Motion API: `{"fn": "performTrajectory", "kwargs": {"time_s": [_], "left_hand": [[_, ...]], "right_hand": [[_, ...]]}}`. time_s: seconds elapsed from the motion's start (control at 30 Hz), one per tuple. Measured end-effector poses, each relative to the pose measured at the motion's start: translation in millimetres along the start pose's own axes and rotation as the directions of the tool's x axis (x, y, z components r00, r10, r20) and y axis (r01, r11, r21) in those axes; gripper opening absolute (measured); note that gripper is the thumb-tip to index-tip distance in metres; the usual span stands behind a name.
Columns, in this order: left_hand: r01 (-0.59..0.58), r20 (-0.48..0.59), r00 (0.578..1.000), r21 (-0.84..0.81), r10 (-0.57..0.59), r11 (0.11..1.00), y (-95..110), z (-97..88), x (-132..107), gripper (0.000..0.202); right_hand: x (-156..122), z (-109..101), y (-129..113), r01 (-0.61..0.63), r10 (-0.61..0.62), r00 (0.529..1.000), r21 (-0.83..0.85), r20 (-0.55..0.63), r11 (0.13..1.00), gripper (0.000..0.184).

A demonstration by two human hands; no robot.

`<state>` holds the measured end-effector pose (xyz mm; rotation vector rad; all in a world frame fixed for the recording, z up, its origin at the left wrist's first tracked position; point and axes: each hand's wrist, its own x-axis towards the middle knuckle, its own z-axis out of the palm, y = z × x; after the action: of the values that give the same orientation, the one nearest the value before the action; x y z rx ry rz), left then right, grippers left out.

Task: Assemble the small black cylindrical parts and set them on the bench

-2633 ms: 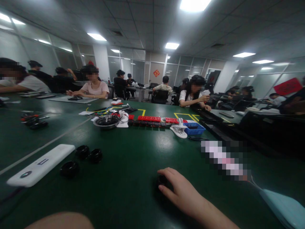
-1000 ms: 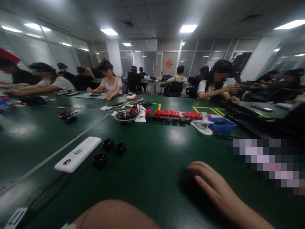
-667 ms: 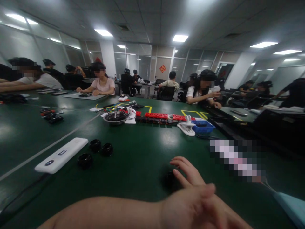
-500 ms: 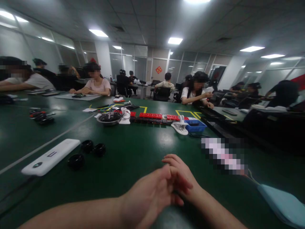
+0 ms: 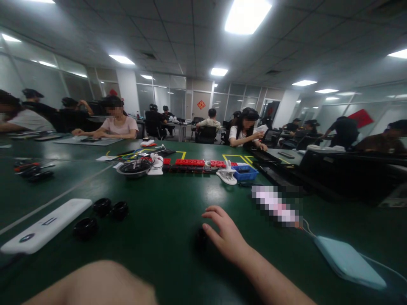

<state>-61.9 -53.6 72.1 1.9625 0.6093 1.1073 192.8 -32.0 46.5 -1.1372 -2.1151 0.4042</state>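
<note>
My right hand [image 5: 224, 237] lies on the green table [image 5: 165, 237], near the front edge. Its fingers curl over a small black round part [image 5: 200, 239], which shows only at the fingertips. Of my left arm only the bare forearm [image 5: 95, 284] is in view at the bottom left; the hand itself is out of the picture. To the left lie three more black round parts [image 5: 101, 206] beside a long white power strip [image 5: 44, 226].
A light-blue flat case [image 5: 348, 260] with a cable lies at the right. Farther back stand a row of red blocks [image 5: 190, 162], a blue tray [image 5: 244, 173], a white clip [image 5: 226, 176] and a metal bowl of cables [image 5: 133, 168]. Several people sit at the tables behind.
Half a second ago my left hand was laid against my right hand; it has drawn back and only the forearm shows. The right hand stays over the black part.
</note>
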Motion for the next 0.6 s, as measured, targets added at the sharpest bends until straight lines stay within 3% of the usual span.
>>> {"fn": "performTrajectory", "kwargs": {"time_s": [0.07,0.1,0.13,0.2,0.23,0.3,0.43,0.6], "left_hand": [[0.098,0.167,0.980,0.054,-0.105,0.994,1,-6.7,12,0.018],[0.232,0.269,0.923,0.179,-0.274,0.956,-3,-6.9,21,0.018],[0.355,0.281,0.862,0.257,-0.421,0.899,-10,-5.3,32,0.019],[0.583,0.156,0.762,0.259,-0.629,0.770,-29,2.0,51,0.032],[0.636,0.065,0.745,0.230,-0.664,0.737,-41,6.9,58,0.037],[0.653,-0.062,0.755,0.167,-0.653,0.739,-64,17.3,66,0.042],[0.598,-0.134,0.800,0.095,-0.585,0.796,-98,33.4,62,0.052],[0.545,-0.176,0.824,-0.012,-0.538,0.838,-110,40.7,54,0.049]], "right_hand": [[1,0,0,0.001,-0.001,1.000,-0.012,0.003,1.000,0.017],[1,1,0,-0.001,0.001,1.000,-0.016,0.005,1.000,0.016],[1,1,0,-0.005,0.005,1.000,-0.018,0.008,1.000,0.016],[1,2,2,-0.016,0.016,1.000,-0.017,0.020,1.000,0.016],[1,2,3,-0.021,0.021,0.999,-0.015,0.027,1.000,0.016],[1,3,5,-0.031,0.032,0.999,-0.012,0.036,0.999,0.018],[1,2,7,-0.050,0.051,0.998,-0.027,0.036,0.998,0.027],[1,1,10,-0.057,0.059,0.996,-0.039,0.065,0.998,0.031]]}}
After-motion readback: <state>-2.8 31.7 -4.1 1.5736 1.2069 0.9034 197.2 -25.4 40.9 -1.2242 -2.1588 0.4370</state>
